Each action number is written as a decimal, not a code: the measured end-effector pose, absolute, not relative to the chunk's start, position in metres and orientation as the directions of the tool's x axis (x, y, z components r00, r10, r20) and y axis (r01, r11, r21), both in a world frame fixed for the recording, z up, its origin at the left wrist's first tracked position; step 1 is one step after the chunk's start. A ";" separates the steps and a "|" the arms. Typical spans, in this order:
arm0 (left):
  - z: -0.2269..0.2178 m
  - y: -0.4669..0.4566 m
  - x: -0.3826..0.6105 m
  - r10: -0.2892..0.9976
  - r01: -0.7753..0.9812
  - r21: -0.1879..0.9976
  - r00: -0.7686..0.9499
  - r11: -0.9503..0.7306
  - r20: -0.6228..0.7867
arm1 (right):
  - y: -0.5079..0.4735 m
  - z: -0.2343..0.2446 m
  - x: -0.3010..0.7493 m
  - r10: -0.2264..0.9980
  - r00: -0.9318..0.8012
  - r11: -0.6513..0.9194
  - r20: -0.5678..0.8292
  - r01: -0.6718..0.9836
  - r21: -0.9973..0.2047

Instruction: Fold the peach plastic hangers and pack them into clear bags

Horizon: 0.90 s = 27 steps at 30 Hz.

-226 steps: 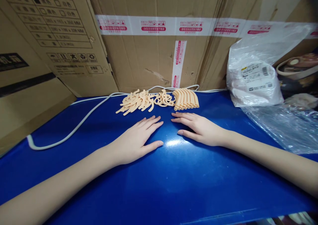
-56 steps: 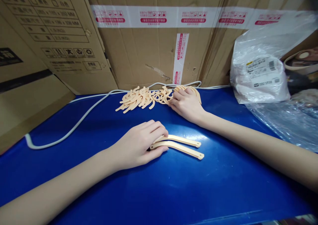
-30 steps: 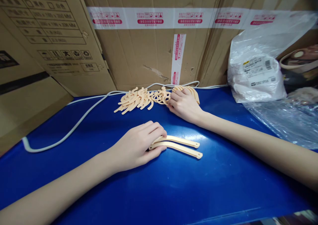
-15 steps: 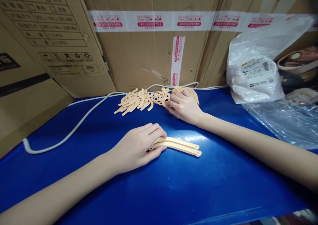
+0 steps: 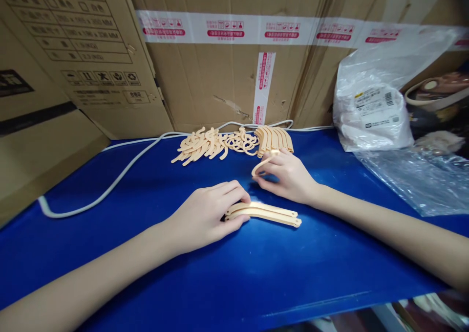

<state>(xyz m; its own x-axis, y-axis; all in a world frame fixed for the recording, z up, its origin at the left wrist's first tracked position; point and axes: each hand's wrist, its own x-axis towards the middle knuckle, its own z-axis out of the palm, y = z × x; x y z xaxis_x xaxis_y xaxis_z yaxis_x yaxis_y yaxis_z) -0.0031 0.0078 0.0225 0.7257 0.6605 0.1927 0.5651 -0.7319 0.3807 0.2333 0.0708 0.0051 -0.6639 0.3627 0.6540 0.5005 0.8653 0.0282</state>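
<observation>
On the blue table, my left hand [image 5: 216, 214] is closed round the left end of a pair of long, bent cream plastic arms [image 5: 274, 213]. They lie side by side, with small holes at their right ends. My right hand [image 5: 287, 175], farther back, pinches a thin curved cream piece [image 5: 261, 165] between thumb and fingers; part of it is hidden by the fingers. Just behind that hand stands a row of similar bent arms [image 5: 273, 139]. To its left are small ring-like hooked pieces [image 5: 240, 140] and a loose heap of curved strips [image 5: 201, 145].
Cardboard boxes [image 5: 208, 77] wall off the back and left. A white cable [image 5: 124, 168] runs along the back and loops down the left side. At the right are a white plastic bag with a label [image 5: 373, 112] and clear plastic film [image 5: 403, 180].
My right hand has drawn back from the piles toward me, now with a thin curved piece in its fingers. My left hand still holds the pair of arms, almost unmoved.
</observation>
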 end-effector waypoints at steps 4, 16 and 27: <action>0.024 0.007 -0.002 0.644 0.563 0.345 0.740 -0.751 0.194 | 0.073 0.005 0.234 0.458 -0.621 0.865 0.636 0.475 -0.159; 0.022 0.010 -0.001 0.593 0.541 0.256 0.778 -0.801 0.209 | 0.068 0.010 0.237 0.428 -0.761 0.902 0.488 0.396 -0.174; 0.020 0.012 -0.005 0.572 0.536 0.200 0.757 -0.820 0.316 | 0.065 0.012 0.239 0.228 -0.783 0.930 0.579 0.351 0.107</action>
